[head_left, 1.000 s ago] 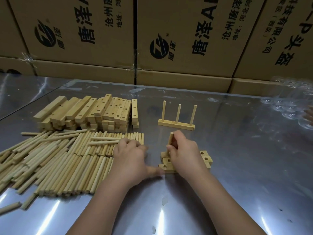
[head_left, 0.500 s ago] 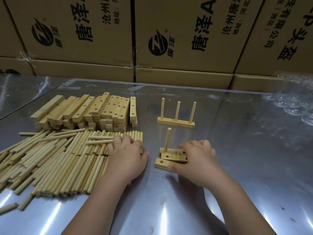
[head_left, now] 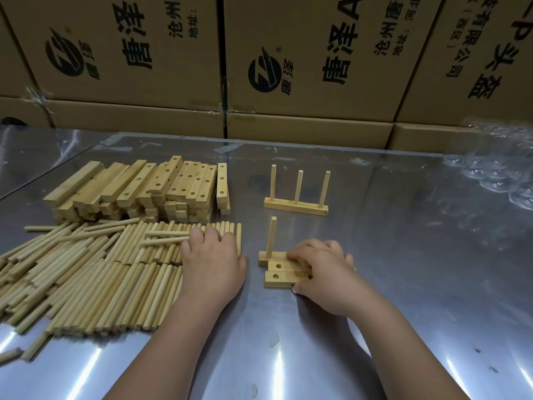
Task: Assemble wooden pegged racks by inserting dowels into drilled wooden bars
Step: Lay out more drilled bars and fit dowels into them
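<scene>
A drilled bar (head_left: pixel 263 256) lies on the metal table with one dowel (head_left: pixel 271 237) standing upright in its left hole. Two more drilled bars (head_left: pixel 279 276) lie stacked against its near side. My right hand (head_left: pixel 326 274) holds these bars, fingers on top and thumb at the near edge. My left hand (head_left: pixel 212 264) rests palm down on the right end of the loose dowel pile (head_left: pixel 86 269), fingertips touching dowels. A finished rack (head_left: pixel 295 204) with three upright dowels stands just behind.
A stack of drilled bars (head_left: pixel 144 189) sits behind the dowel pile at the left. Cardboard boxes (head_left: pixel 302 67) wall off the back of the table. Clear plastic packaging (head_left: pixel 496 174) lies at the far right. A stray dowel (head_left: pixel 10 355) lies near the left front edge.
My right hand let go of the upright dowel and came down onto the bars. My left hand moved from beside the bars up onto the dowel pile.
</scene>
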